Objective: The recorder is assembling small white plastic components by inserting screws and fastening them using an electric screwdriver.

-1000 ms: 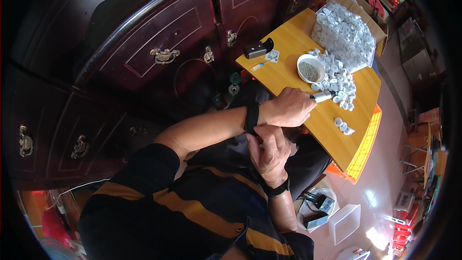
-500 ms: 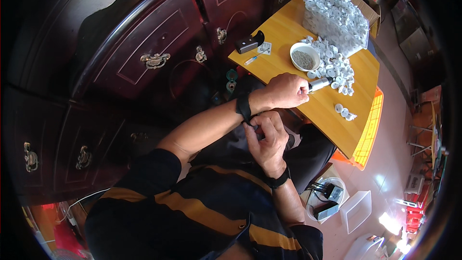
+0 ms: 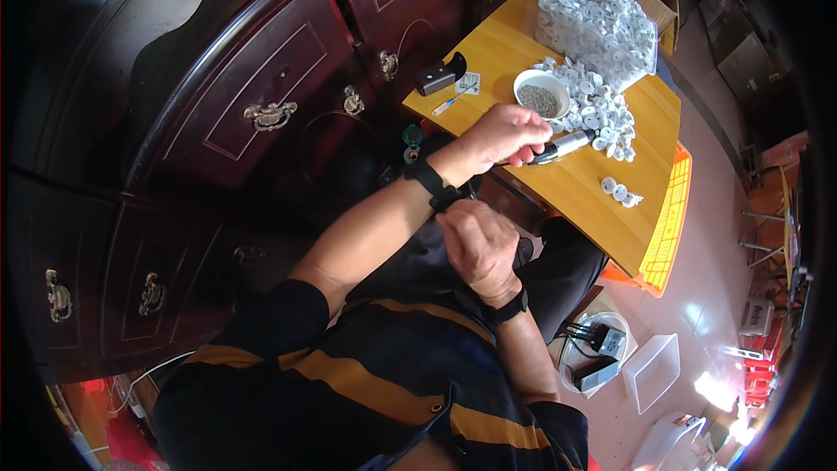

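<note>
My left hand (image 3: 504, 138) is raised over the table's near edge, its fingers loosely curled with no object visible in them. Beside its fingertips lies a silver and black pen-shaped tool (image 3: 567, 146). A black wristband (image 3: 429, 185) circles my left wrist. My right hand (image 3: 479, 242) is closed at the underside of that wrist, fingertips bent against the band's loose end; the fingers partly hide what they pinch. Another dark band (image 3: 508, 307) sits on my right wrist. Past my left hand stands a white bowl (image 3: 562, 87) holding small grey metal pieces.
On the wooden table (image 3: 602, 218) lie a heap of white round plastic parts (image 3: 602, 113), a clear bin (image 3: 597, 26) full of them, and a black case (image 3: 436, 78). Dark drawers (image 3: 261, 78) rise at left. An orange crate (image 3: 671, 227) stands beneath the table's right side.
My left hand has turned slightly, its fingers uncurling somewhat beside the pen-shaped tool. My right hand has rolled over and closed further at the left wristband. The view has shifted a little.
</note>
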A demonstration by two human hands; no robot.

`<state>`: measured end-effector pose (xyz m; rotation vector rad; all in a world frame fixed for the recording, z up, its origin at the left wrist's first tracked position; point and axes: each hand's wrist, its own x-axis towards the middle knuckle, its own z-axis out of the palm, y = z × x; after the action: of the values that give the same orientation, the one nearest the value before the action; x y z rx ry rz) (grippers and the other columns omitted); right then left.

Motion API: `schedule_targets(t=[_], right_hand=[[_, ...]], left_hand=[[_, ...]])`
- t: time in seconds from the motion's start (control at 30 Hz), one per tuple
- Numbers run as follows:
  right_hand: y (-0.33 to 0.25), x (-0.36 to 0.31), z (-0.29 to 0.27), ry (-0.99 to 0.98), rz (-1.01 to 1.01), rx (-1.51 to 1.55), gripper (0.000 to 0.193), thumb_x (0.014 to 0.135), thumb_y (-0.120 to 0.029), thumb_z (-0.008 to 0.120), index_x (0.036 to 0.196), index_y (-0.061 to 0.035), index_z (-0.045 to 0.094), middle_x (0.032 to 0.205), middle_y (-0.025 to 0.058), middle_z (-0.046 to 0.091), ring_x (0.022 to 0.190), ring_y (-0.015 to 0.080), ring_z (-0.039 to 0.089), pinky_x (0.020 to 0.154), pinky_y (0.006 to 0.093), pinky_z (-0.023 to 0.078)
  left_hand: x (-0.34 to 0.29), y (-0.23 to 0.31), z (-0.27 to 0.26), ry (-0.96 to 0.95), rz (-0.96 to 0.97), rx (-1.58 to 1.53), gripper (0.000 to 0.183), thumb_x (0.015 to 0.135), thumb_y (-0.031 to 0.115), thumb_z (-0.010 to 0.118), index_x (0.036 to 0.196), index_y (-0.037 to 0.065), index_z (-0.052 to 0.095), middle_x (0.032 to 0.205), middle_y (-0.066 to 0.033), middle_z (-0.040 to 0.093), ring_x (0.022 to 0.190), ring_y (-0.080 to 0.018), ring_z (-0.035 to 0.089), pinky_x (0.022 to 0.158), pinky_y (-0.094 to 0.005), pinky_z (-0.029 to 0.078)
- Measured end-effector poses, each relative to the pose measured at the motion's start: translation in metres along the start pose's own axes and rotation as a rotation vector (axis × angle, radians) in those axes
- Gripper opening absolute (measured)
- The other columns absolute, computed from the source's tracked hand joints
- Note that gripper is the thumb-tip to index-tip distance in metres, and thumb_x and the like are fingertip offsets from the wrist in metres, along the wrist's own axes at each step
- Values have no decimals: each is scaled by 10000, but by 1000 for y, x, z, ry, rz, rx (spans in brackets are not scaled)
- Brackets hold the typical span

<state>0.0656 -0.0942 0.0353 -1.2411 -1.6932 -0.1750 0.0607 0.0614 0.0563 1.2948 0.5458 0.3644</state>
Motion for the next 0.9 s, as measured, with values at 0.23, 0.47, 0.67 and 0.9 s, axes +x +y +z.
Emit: schedule_targets(t=[0.23,0.47,0.67,0.9], right_hand=[[-7,-3,-4,113,419,321,198,813,20,738,972,-28,629,869,98,648,658,175,642,616,285,514],[-12,14,-2,39,433,251,350,742,-55,820,1037,-37,634,994,84,626,596,138,562,552,270,479],[-8,14,-1,-24,512,297,387,716,-101,838,1026,-60,611,981,75,611,550,138,540,502,276,466],[-11,18,-5,-1,541,332,361,711,-62,835,1006,-48,626,936,63,607,541,112,519,497,257,444]], left_hand=[[-5,15,-10,-6,-2,-202,212,982,246,610,1109,87,671,910,-18,674,726,-79,612,647,-237,500],[-7,15,-3,21,-4,-261,227,984,240,604,1133,86,678,919,-9,671,757,-78,612,684,-245,505],[-5,5,-8,104,1,-284,233,980,248,610,1132,84,675,901,-6,662,752,-81,607,690,-258,511],[0,3,-3,174,55,-135,216,969,218,621,1115,63,651,871,-15,648,715,-79,593,620,-237,507]])
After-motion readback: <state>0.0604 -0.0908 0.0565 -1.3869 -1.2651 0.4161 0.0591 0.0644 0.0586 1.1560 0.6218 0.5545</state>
